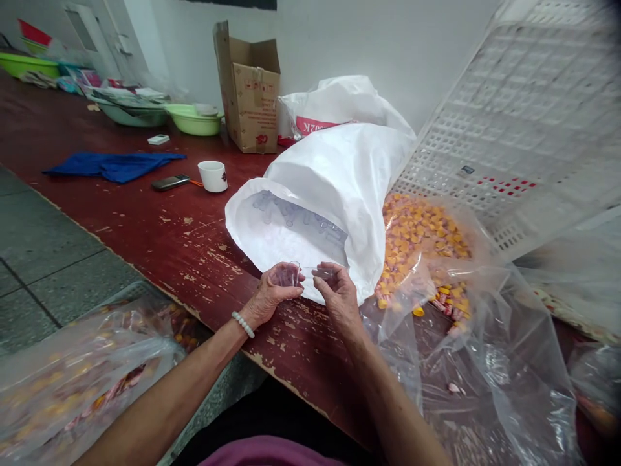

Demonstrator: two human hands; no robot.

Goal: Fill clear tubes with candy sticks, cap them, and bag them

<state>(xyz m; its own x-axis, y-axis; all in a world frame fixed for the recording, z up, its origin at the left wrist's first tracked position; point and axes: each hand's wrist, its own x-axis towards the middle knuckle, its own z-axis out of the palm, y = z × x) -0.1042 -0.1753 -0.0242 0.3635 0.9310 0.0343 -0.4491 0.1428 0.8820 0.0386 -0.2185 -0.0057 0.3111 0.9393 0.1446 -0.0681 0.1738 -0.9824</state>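
My left hand [266,296], with a beaded bracelet on its wrist, grips a small clear plastic cup-like piece [290,274] between thumb and fingers. Close beside it, my right hand [341,299] pinches a narrow clear plastic piece [322,273]. The two pieces nearly meet; whether they touch I cannot tell. Both hands are at the mouth of a white woven sack [334,168] lying on its side. Inside the sack more clear plastic pieces [291,213] show along the back.
Right of the sack, orange-capped small pieces [422,226] lie heaped under clear plastic sheeting [499,349]. A white crate [528,129] leans above them. On the red table [194,239] are a white cup [212,176], a phone [169,182], blue cloth [116,166] and a cardboard box [255,97].
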